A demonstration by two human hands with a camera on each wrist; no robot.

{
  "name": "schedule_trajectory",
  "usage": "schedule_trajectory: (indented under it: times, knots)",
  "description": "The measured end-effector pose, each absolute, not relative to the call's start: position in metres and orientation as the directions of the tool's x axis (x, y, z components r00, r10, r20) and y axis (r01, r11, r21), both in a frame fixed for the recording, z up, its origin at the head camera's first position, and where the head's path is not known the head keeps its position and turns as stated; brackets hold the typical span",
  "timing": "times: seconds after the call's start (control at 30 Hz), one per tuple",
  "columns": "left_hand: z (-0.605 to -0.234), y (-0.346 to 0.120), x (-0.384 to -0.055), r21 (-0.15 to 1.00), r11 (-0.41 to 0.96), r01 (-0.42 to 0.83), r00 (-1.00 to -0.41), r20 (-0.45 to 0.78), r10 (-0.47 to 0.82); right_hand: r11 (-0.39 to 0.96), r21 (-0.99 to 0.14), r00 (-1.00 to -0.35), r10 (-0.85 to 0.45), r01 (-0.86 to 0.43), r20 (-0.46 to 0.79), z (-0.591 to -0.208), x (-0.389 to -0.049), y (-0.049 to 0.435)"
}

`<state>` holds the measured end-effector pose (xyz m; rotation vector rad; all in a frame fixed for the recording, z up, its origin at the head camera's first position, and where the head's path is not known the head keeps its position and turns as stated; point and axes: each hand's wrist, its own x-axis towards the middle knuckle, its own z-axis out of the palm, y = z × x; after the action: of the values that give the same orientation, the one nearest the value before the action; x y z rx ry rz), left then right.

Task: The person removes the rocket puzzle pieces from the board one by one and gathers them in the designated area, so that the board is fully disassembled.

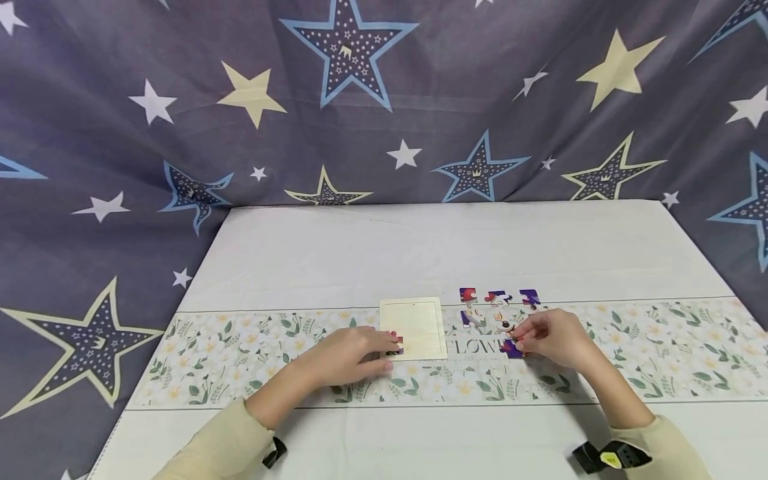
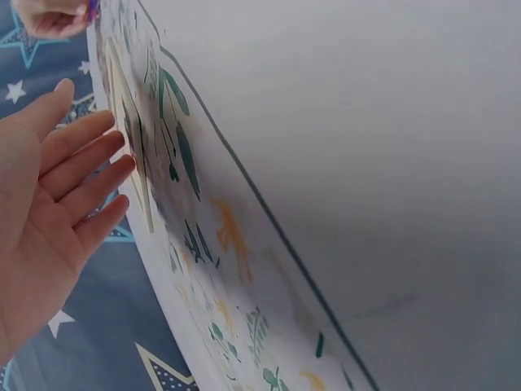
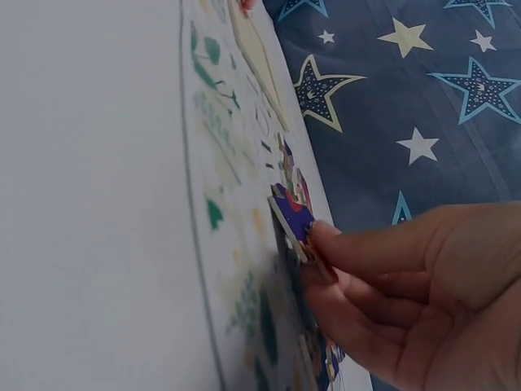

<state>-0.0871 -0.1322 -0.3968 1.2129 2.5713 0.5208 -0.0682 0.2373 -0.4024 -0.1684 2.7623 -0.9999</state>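
My right hand pinches a purple puzzle piece between thumb and fingers, right of the tray. Up close in the right wrist view, this piece is tilted off the cloth, showing its pale wooden edge. A shallow, light wooden puzzle tray lies at the middle. Over the tray's lower left corner rests my left hand, its fingers fairly straight. Its fingertips partly cover a red and purple puzzle piece in that corner; whether they press it, I cannot tell.
Several loose puzzle pieces, among them a red one and a purple one, lie right of the tray, beyond my right hand. A flowered band crosses the white tablecloth. Behind hangs a dark star-patterned curtain.
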Motion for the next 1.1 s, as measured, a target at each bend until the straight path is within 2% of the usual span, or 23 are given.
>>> schedule_trajectory:
  times: [0.17, 0.37, 0.77, 1.1]
  knots:
    - [-0.397, -0.132, -0.091, 0.44, 0.585, 0.681, -0.643, -0.021, 0.765, 0.8, -0.595, -0.984, -0.158, -0.08, -0.079, -0.403, -0.065, 0.236]
    - [-0.399, -0.131, -0.098, 0.389, 0.596, 0.702, -0.662, 0.047, 0.748, 0.816, -0.572, -0.99, -0.135, -0.086, -0.044, -0.404, -0.065, 0.235]
    - [-0.401, -0.132, -0.106, 0.371, 0.638, 0.674, -0.691, 0.013, 0.723, 0.816, -0.571, -0.991, -0.128, -0.088, -0.029, -0.4, -0.063, 0.232]
    - [-0.407, -0.134, -0.113, 0.36, 0.675, 0.644, -0.71, -0.047, 0.703, 0.782, -0.614, -0.985, -0.168, -0.108, -0.041, -0.398, -0.069, 0.206]
